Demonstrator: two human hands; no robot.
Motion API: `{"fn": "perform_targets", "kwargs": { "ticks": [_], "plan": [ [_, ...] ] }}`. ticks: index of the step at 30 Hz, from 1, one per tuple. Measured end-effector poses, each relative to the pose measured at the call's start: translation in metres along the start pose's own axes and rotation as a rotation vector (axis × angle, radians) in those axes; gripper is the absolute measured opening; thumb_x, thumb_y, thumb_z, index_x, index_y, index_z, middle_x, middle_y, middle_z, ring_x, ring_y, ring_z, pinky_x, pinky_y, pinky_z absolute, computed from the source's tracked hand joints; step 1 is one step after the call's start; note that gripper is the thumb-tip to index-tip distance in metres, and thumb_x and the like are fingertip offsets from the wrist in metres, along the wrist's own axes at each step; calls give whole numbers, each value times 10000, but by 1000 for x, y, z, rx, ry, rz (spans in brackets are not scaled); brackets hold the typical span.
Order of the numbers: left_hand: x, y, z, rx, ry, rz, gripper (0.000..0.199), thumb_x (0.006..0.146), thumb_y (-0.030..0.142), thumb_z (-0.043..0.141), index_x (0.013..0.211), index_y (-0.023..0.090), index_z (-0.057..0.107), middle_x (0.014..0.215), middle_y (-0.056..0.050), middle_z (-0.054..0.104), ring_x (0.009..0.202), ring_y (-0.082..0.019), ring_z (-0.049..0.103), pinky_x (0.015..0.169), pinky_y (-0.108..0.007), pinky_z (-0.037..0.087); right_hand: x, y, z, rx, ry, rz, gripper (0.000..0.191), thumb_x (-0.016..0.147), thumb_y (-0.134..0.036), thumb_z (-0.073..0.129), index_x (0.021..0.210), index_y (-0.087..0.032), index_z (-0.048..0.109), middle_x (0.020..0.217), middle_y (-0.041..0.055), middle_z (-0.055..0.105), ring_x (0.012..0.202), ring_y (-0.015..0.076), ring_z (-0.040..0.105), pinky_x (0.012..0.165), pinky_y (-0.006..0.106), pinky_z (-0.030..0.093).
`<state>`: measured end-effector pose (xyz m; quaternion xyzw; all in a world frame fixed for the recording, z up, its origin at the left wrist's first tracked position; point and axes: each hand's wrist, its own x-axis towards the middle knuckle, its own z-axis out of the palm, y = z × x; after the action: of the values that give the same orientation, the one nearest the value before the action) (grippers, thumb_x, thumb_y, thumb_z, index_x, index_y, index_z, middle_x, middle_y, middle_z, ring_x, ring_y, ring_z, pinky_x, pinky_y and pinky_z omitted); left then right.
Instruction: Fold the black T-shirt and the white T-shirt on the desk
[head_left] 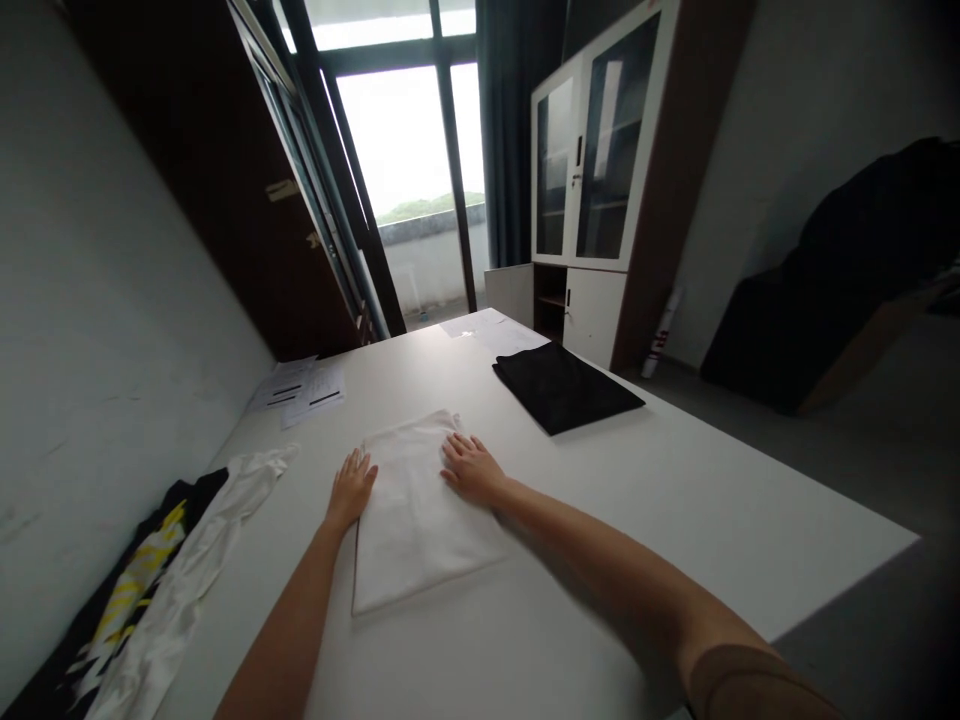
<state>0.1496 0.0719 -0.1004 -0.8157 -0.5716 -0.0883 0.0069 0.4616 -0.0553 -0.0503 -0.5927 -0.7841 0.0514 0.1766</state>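
Note:
A white folded garment [420, 530], likely a shirt, lies flat on the white table [675, 500] in front of me. My left hand [351, 490] rests at its left edge, fingers stretched out, partly on the cloth. On the upper right part of the garment lies my right hand [471, 468], palm down with the fingers spread. Neither hand grasps anything. Beyond my right hand, apart from it, a black folded garment [566, 388] lies flat on the table.
Along the wall at left lie a crumpled white cloth [195, 560] and a black cloth with yellow print [142, 560]. Printed papers [315, 390] are at the far left, more sheets [495, 330] at the far end. A glass-door cabinet [592, 160] stands behind.

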Motion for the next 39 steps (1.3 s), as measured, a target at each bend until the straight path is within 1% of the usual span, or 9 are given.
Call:
{"fn": "perform_targets", "kwargs": {
  "ticks": [3,7,11,14,16,22,27,34,39],
  "plan": [
    [-7,8,-1,-43,23,3,572,1078,471,261,1503,167,492,1651,-152,312,1532,-296,279,1206,-537,280,-12,-27,5,44,-9,-123,718,1008,-567,448,1576,-132,385,1644,154,306,1542,289,220,1260,479,128],
    [-15,35,-18,-49,56,7,531,1052,444,380,1464,147,534,1621,-166,371,1517,-308,310,1212,-537,268,-24,-46,17,84,-68,-192,774,1005,-634,395,1593,-132,355,1646,158,301,1541,308,218,1255,509,130],
    [-41,76,-29,-49,89,100,505,1035,411,414,1437,147,568,1588,-154,430,1490,-288,368,1223,-491,277,-14,-31,16,72,-79,-94,765,1006,-626,395,1592,-136,364,1654,147,283,1548,303,199,1255,484,134],
    [-68,104,-27,-41,49,170,562,1038,421,393,1504,123,491,1608,-159,396,1507,-287,338,1239,-496,247,-8,-16,9,44,-77,16,728,1016,-571,400,1588,-123,367,1659,153,263,1554,298,178,1254,483,123],
    [-85,113,-25,-30,29,206,596,1045,424,366,1550,113,423,1626,-163,360,1524,-287,304,1246,-513,224,-11,-14,7,34,-69,50,707,1019,-539,402,1580,-111,378,1659,163,256,1554,301,179,1252,493,112],
    [-136,91,-27,-29,52,368,646,1058,488,359,1619,172,298,1658,-125,304,1542,-275,262,1252,-503,228,-41,-47,16,92,-86,-53,813,965,-598,488,1586,-90,356,1650,207,256,1547,337,189,1249,533,109],
    [-171,77,-32,16,78,414,743,1041,573,398,1650,204,186,1686,-116,212,1554,-302,218,1250,-523,226,-59,-72,18,131,-119,-165,896,945,-677,480,1609,-100,312,1670,199,189,1558,356,124,1256,548,52],
    [-182,68,-44,35,64,468,781,1027,614,406,1656,253,117,1693,-84,185,1554,-302,219,1249,-509,231,-90,-66,-10,109,-187,-161,814,999,-633,409,1621,-120,291,1676,172,179,1564,329,110,1265,529,63],
    [-186,66,-37,45,91,464,740,1033,603,400,1650,266,171,1685,-73,217,1547,-291,247,1245,-502,238,-115,-60,-20,79,-230,-133,813,1002,-616,415,1629,-123,262,1679,165,155,1566,316,98,1269,527,64]
  ]
}}
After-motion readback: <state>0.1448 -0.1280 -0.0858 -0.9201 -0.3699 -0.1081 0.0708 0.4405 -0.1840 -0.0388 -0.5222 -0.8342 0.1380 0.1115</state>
